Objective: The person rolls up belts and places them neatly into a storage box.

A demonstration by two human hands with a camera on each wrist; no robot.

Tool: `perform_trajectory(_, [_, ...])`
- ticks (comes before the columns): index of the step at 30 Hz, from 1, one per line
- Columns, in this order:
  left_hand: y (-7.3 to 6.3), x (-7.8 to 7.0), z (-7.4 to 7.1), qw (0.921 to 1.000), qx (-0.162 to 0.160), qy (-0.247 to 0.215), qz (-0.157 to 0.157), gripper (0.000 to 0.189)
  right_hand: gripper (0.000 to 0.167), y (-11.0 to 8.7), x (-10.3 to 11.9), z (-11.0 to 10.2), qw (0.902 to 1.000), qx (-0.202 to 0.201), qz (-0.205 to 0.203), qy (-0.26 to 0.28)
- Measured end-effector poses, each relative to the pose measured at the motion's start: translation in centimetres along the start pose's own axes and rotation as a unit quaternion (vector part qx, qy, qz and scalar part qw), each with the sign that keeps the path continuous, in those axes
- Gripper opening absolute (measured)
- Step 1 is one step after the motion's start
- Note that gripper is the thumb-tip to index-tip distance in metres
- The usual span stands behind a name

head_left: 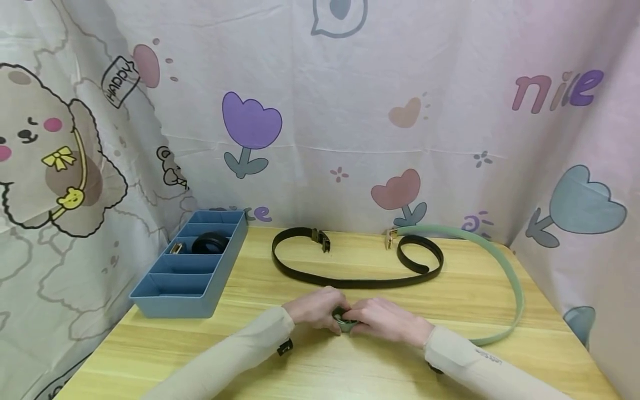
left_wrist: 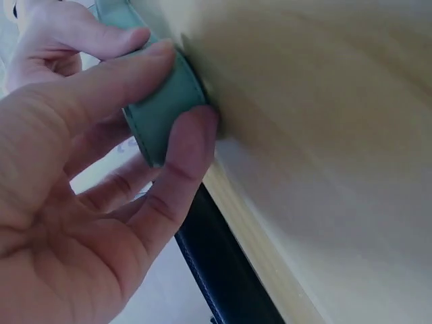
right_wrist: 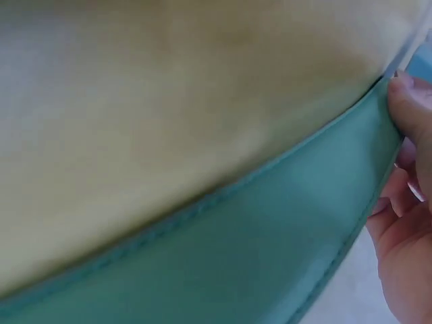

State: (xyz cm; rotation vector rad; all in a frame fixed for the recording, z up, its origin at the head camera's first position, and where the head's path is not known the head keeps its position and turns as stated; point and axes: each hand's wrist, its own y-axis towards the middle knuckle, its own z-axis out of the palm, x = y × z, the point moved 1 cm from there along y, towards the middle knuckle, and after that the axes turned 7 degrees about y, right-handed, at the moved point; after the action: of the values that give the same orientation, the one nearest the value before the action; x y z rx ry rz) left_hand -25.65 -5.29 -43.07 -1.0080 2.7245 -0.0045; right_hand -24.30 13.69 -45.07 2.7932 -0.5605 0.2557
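Observation:
A light green belt (head_left: pixel 517 289) curves over the right side of the table, its gold buckle (head_left: pixel 390 239) at the far end. Its other end is wound into a small coil (head_left: pixel 346 326) near the front middle. My left hand (head_left: pixel 319 307) grips the coil from the left, thumb and fingers around the green strap (left_wrist: pixel 165 111) in the left wrist view. From the right, my right hand (head_left: pixel 386 320) pinches the belt at the coil. The stitched green strap (right_wrist: pixel 270 223) runs broad across the right wrist view, up to the thumb (right_wrist: pixel 408 111).
Beyond my hands lies a black belt (head_left: pixel 350 283), one end curled, its buckle (head_left: pixel 322 240) at the left. A blue divided box (head_left: pixel 220 283) stands at the left, with a rolled black belt (head_left: pixel 210 243) in one compartment. A printed curtain (head_left: pixel 325 139) hangs behind the table.

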Motion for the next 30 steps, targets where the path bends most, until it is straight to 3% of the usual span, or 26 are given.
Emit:
perform_trajectory(4, [-0.16, -0.06, 0.17, 0.9997, -0.013, -0.006, -0.018, 0.026, 0.012, 0.19, 0.14, 0.03, 0.9997, -0.006, -0.004, -0.023])
perform_trajectory(8, [-0.44, -0.43, 0.44, 0.9978, -0.049, -0.007, -0.044, 0.028, 0.007, 0.58, 0.34, 0.24, 0.9990, -0.009, -0.005, -0.044])
perform_trajectory(11, [-0.37, -0.50, 0.57, 0.9975, -0.060, 0.004, -0.038, 0.024, 0.009, 0.51, 0.19, 0.23, 0.9985, -0.012, -0.008, -0.052])
perform_trajectory(18, [-0.03, 0.21, 0.53, 0.9998, -0.006, -0.001, -0.017, 0.024, 0.010, 0.35, -0.02, -0.07, 0.9987, -0.008, -0.022, -0.045])
perform_trajectory(24, [-0.32, -0.43, 0.34, 0.9988, -0.028, 0.009, -0.039, 0.028, 0.007, 0.67, 0.54, 0.20, 0.9994, -0.011, -0.010, -0.030])
perform_trajectory(30, [-0.36, -0.09, 0.38, 0.9999, 0.008, 0.010, 0.004, 0.027, 0.019, 0.28, 0.48, 0.03, 0.9992, 0.024, -0.009, -0.030])
